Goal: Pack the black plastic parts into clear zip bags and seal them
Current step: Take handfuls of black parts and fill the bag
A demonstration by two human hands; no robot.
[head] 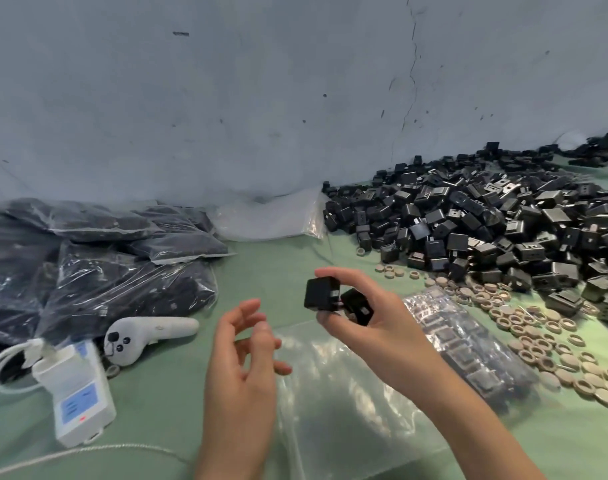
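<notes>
- Early-to-middle by judgement: filled bags stacked far left of the fingers, large pile of black parts waiting beyond them (very many left).
- In right fingers, two black parts pinched, just above empty clear zip bag.
- Nothing in left fingers, loosely spread, beside that bag.

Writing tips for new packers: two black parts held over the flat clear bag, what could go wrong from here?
The right hand pinches two black parts at its fingertips; one could slip and drop.
The clear zip bag lies flat and the left hand holds nothing, so parts may miss its mouth.
Loose beige rings nearby could get swept in.
</notes>
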